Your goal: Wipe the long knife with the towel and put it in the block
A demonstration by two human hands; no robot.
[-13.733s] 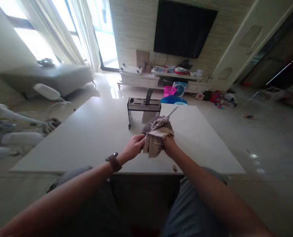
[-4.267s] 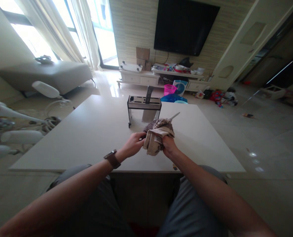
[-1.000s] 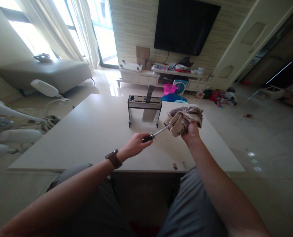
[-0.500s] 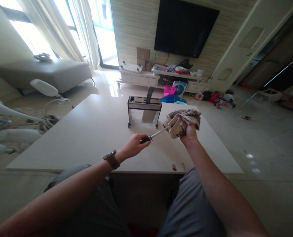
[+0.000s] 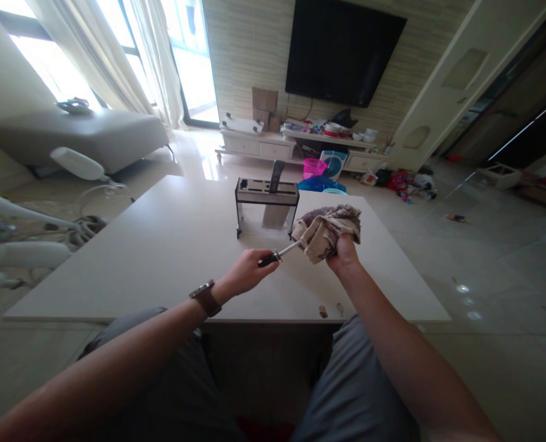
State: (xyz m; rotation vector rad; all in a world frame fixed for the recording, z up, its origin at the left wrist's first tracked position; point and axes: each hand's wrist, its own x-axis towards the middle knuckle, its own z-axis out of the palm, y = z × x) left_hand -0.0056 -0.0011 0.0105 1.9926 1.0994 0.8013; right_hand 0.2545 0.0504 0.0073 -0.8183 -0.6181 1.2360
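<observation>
My left hand [image 5: 249, 270] is closed round the black handle of a honing steel [image 5: 289, 248], a thin metal rod with a small guard. The rod points up and to the right over the table. My right hand [image 5: 343, 253] grips a bunched brown-and-beige cloth [image 5: 321, 236], which wraps the far part of the rod and hides its tip. Just beyond my hands stands a knife block [image 5: 245, 195] with clear sides. A broad-bladed knife [image 5: 276, 175] sits upright in it, dark handle on top.
The white table [image 5: 130, 264] reaches out on both sides of my hands. Two small items, one of them a yellowish-brown piece [image 5: 322, 312], lie near its front edge. Beyond it are a pink basket [image 5: 314, 167] and a low cabinet [image 5: 273, 149] on the floor.
My right hand and the cloth have shifted left along the rod, closer to the guard, so less bare metal shows. The left hand stays nearly in place.
</observation>
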